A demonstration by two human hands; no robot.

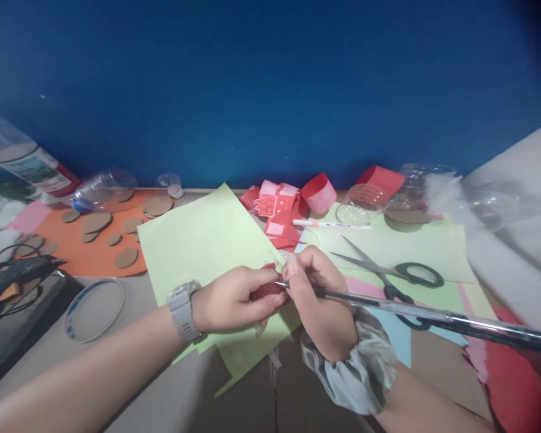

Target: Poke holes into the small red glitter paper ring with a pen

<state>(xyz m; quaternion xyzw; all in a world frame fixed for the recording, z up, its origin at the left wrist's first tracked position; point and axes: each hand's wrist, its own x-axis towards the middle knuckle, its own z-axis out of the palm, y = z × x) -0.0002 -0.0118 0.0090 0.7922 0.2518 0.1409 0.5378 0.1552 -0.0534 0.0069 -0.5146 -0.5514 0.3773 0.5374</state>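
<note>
My left hand (243, 297), with a grey watch (183, 310) on its wrist, is closed around a small dark red piece (267, 288). Fingers cover much of that piece, so its full shape is hidden. My right hand (318, 282) pinches a clear-barrelled pen (388, 305) near its tip, which points left at the red piece. The pen's dark end reaches far to the right. Beneath both hands lies pale green paper (202, 234) with a ragged cut lower edge. A grey-green scrunchie (356, 367) circles my right wrist.
Scissors (388, 270) lie partly spread on stacked coloured sheets at right. Behind the hands are red paper shapes (282, 210) and a white marker (331, 224). Cardboard discs (97, 222) rest on orange paper (90, 255), near plastic bottles (36, 165). A glue gun (15, 276) and tape roll (94, 310) sit left.
</note>
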